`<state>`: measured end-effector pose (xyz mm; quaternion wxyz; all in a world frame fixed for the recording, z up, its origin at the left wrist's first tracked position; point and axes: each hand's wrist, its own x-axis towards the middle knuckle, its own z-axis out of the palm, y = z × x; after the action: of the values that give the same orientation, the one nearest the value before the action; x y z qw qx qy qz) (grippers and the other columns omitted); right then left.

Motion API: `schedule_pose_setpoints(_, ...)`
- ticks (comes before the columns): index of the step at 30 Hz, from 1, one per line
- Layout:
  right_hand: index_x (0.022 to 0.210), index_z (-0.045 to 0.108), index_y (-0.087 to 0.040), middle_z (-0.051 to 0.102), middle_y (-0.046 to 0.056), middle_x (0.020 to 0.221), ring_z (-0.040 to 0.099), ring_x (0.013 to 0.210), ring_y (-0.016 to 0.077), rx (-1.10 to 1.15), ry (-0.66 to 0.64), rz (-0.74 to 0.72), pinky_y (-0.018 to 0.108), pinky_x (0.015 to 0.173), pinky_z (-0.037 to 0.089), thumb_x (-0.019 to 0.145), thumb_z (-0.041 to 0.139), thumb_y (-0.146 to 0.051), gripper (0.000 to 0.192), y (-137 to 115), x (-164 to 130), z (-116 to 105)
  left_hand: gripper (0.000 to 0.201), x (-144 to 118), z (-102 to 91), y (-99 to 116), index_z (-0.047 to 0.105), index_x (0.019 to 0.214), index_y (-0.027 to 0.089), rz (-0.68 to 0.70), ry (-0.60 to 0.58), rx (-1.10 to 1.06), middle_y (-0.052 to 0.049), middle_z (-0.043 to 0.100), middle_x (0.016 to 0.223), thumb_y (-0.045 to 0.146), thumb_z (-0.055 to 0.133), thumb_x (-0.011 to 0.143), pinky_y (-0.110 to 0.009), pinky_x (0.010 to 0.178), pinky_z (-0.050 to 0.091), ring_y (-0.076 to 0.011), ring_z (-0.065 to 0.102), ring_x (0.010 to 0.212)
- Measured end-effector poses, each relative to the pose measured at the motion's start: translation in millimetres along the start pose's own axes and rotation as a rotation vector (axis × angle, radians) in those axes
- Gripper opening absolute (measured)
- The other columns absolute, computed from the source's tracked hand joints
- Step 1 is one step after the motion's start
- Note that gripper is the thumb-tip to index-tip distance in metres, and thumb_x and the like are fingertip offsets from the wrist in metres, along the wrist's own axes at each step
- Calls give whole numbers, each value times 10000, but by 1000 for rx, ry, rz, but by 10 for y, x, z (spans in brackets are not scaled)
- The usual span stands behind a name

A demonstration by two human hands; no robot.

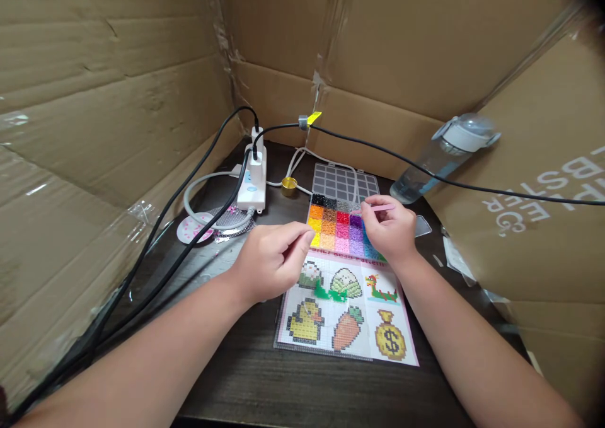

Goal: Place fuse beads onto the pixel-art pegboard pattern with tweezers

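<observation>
While the right hand (390, 229) pinches a thin pink tool (380, 207) between thumb and fingers, fingers closed on it, it hovers over the bead box (338, 226) at its right side. Left hand (274, 258) sits just left of the box, thumb and fingertips pressed together; whether a bead is held between them can't be told, too small.

Bead box: compartmented tray, each cell filled with one colour of small beads, black and grey along the far row, then orange, red, purple, yellow, pink, violet; near-right cells hidden under the right hand. Its clear gridded lid (343, 181) lies behind it, touching the far edge.

Just in front of the box, a pattern sheet (347, 318) lies flat on the dark table (246, 358), showing duck, carrot, money bag, dragon and two more pictures. A short run of green beads (331, 294) sits on the sheet near its middle.

Further out: small gold cap (288, 185) left of the lid; white power strip (253, 179) with black cables plugged in; round white dish (193, 227) with pink bits in it near the table's left edge; clear water bottle (442, 157) lying tilted at right, contents unclear. Cardboard walls (118, 87) surround the table.
</observation>
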<state>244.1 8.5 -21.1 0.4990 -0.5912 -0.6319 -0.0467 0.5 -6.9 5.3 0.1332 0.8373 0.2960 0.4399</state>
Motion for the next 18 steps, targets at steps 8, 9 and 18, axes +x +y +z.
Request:
schedule_pose_setpoints(8,846,669,-168,680,48,682,627,508,155,129,43,165,266,436,500,776,679,-307,157,-244,17,-302,191,-11,5,10,656,796,144,-1,12,8,15,619,580,185,490,882,-193,493,389,-66,529,499)
schedule_pose_setpoints(9,852,668,-171,679,48,680,612,482,145,163,26,198,259,413,489,775,687,-305,156,-324,-17,-365,191,-15,7,13,657,795,144,-1,13,5,16,617,580,185,492,882,-193,492,387,-64,527,499)
schedule_pose_setpoints(18,886,701,-185,683,23,635,579,419,124,251,-334,197,257,381,483,795,695,-264,120,-599,-589,-681,190,-21,17,26,661,788,138,-1,18,4,15,610,572,190,500,876,-201,495,381,-65,519,497)
